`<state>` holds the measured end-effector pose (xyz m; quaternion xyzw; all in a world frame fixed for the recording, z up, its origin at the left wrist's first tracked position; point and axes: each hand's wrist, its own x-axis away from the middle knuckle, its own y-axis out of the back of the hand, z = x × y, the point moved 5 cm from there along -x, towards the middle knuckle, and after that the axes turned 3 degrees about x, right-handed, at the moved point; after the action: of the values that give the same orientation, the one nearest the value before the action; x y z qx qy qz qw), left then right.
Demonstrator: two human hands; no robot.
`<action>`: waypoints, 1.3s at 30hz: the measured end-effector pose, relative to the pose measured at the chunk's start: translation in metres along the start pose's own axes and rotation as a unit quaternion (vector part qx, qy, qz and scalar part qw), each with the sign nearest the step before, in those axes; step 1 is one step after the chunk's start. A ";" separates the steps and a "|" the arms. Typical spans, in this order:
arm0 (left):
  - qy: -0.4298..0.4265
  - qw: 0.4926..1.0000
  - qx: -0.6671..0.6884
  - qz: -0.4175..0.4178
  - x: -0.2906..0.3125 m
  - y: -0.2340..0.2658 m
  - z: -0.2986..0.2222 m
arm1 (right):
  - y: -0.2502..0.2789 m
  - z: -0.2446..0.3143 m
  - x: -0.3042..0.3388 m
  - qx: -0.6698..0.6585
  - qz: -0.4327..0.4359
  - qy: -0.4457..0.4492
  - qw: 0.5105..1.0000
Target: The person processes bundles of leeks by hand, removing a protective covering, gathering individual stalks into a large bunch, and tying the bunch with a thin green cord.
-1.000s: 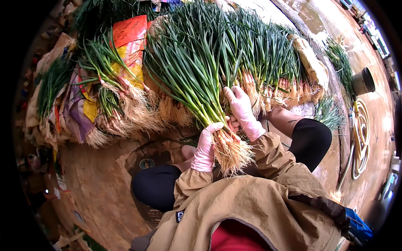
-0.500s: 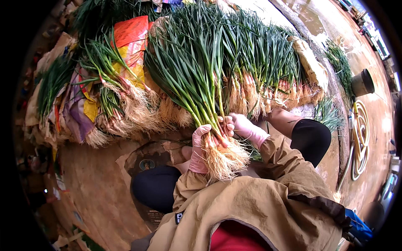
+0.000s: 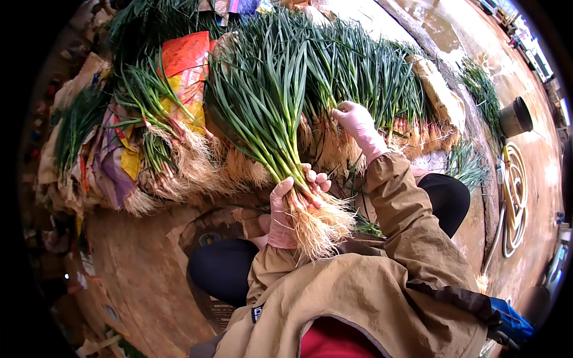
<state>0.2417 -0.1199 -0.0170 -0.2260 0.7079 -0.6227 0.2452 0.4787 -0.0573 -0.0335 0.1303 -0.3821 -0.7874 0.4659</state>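
My left hand (image 3: 280, 209), in a pink glove, is closed around a bunch of green garlic (image 3: 285, 156) just above its pale roots. The long flat leaves slant up and away, and the roots hang over my lap. Farther right, my gloved right hand (image 3: 359, 126) reaches to a row of green garlic (image 3: 373, 71) on the heap. Its thumb and fingers are pinched at the stalks of that row, above the brownish roots. The fingertips are partly hidden among the stalks.
More green garlic (image 3: 158, 113) lies at the left beside a red and yellow sack (image 3: 185, 56). A dark bucket (image 3: 517, 117) and a coiled pale hose (image 3: 513, 200) are on the wet floor at the right. My knees (image 3: 222, 268) flank the work.
My right hand has left the bunch in my left hand and moved up and right to the row of stalks. My left hand still holds its bunch.
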 end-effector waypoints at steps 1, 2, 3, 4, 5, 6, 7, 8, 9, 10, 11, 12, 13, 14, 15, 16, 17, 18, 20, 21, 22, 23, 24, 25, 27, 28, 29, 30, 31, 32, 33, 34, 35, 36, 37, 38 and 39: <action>-0.015 0.997 -0.029 -0.068 0.003 0.004 -0.003 | -0.006 -0.012 -0.007 -0.155 0.002 0.053 0.986; -0.034 0.988 -0.051 -0.142 0.009 -0.005 -0.005 | -0.007 0.001 0.013 -0.216 0.077 0.033 0.973; -0.044 0.980 -0.046 -0.190 0.010 -0.003 -0.001 | -0.005 0.014 0.045 -0.204 0.110 0.035 0.972; 0.049 0.993 -0.044 -0.095 0.016 0.017 -0.005 | -0.012 0.027 0.074 -0.196 0.142 0.041 0.969; 0.053 0.983 -0.090 -0.149 0.017 0.017 -0.002 | -0.027 0.027 0.092 -0.244 0.208 0.028 0.947; 0.056 0.968 -0.138 -0.202 0.016 0.014 0.001 | -0.040 0.032 0.105 -0.291 0.273 0.017 0.917; 0.049 0.963 -0.117 -0.237 0.012 0.013 0.009 | -0.045 0.029 0.111 -0.301 0.297 -0.061 0.904; 0.082 0.959 -0.129 -0.238 0.014 0.016 0.008 | -0.048 0.029 0.108 -0.316 0.282 -0.075 0.903; 0.083 0.958 -0.126 -0.245 0.016 0.017 0.009 | -0.053 0.029 0.104 -0.331 0.267 -0.089 0.901; 0.083 0.956 -0.123 -0.252 0.017 0.018 0.010 | -0.058 0.030 0.101 -0.345 0.252 -0.103 0.898; 0.081 0.955 -0.135 -0.253 0.016 0.019 0.009 | -0.051 0.036 0.100 -0.324 0.207 -0.093 0.918; 0.079 0.953 -0.147 -0.254 0.015 0.021 0.009 | -0.049 0.034 0.093 -0.252 0.153 -0.043 0.955; 0.077 0.950 -0.160 -0.255 0.015 0.023 0.008 | -0.053 0.027 0.085 -0.177 0.097 0.007 0.979; 0.085 0.951 -0.146 -0.258 0.017 0.026 0.008 | -0.053 0.032 0.082 -0.101 0.042 0.060 0.992; 0.094 0.952 -0.133 -0.261 0.019 0.030 0.009 | -0.049 0.043 0.089 0.043 -0.080 0.183 0.979; 0.102 0.952 -0.119 -0.264 0.020 0.035 0.009 | -0.056 0.039 0.090 0.043 -0.069 0.143 0.986; 0.096 0.948 -0.116 -0.279 0.021 0.037 0.007 | -0.061 0.039 0.093 -0.001 -0.091 0.164 0.982; 0.104 0.954 -0.096 -0.264 0.021 0.035 0.007 | -0.065 0.039 0.094 -0.045 -0.113 0.184 0.975; 0.115 0.963 -0.054 -0.237 0.022 0.029 0.004 | -0.111 0.014 0.091 -0.450 0.129 -0.179 0.866; 0.087 0.975 -0.060 -0.193 0.019 0.019 0.004 | -0.114 0.018 0.094 -0.525 0.137 -0.322 0.776; 0.101 0.982 -0.053 -0.153 0.010 0.005 0.018 | -0.128 -0.031 0.065 -0.687 0.181 -0.277 0.647; 0.077 0.985 -0.023 -0.154 0.015 0.007 0.014 | -0.130 -0.028 0.067 -0.598 0.188 -0.214 0.749; 0.056 0.987 0.009 -0.149 0.017 0.009 0.012 | -0.128 -0.027 0.071 -0.495 0.186 -0.141 0.837; 0.050 0.993 -0.010 -0.106 0.020 0.013 0.000 | -0.133 -0.030 0.088 -0.288 0.275 -0.051 0.916; 0.034 0.999 0.023 -0.025 0.014 0.007 -0.012 | -0.156 -0.080 0.120 0.217 0.472 0.342 0.783; 0.018 0.999 0.025 -0.010 0.015 0.001 -0.021 | -0.151 -0.093 0.120 0.250 0.514 0.268 0.776; 0.007 1.000 0.017 -0.014 0.014 -0.006 -0.023 | -0.141 -0.108 0.121 0.287 0.545 0.191 0.764; -0.013 0.999 0.030 0.018 0.021 -0.003 -0.031 | -0.093 -0.040 0.112 0.303 0.403 0.180 0.845; 0.001 0.997 0.056 0.048 0.017 0.001 -0.023 | -0.060 -0.011 0.091 0.236 0.227 0.163 0.931; 0.013 0.994 0.079 0.078 0.014 0.003 -0.018 | -0.033 0.010 0.069 0.157 0.041 0.142 0.976; 0.032 0.993 0.075 0.087 0.015 0.006 -0.014 | -0.024 0.021 0.047 0.144 -0.034 0.128 0.981; 0.030 0.992 0.079 0.091 0.013 -0.003 -0.009 | -0.014 0.028 0.030 0.130 -0.109 0.112 0.979; 0.027 0.991 0.087 0.099 0.012 -0.008 -0.006 | -0.016 0.029 0.016 0.142 -0.098 0.119 0.978; 0.024 0.989 0.096 0.108 0.010 -0.011 -0.004 | -0.020 0.026 0.004 0.155 -0.089 0.126 0.976; 0.025 0.989 0.096 0.110 0.011 -0.012 -0.005 | -0.022 0.021 -0.003 0.167 -0.079 0.132 0.974; 0.020 0.989 0.097 0.112 0.013 -0.010 -0.008 | -0.021 0.021 -0.001 0.126 -0.072 0.126 0.981; 0.016 0.989 0.092 0.113 0.014 -0.005 -0.010 | -0.019 0.018 0.014 0.084 -0.060 0.117 0.988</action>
<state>0.2244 -0.1216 -0.0117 -0.1105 0.6728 -0.6568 0.3222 0.4493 -0.0546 -0.0326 0.2833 -0.3813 -0.7582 0.4467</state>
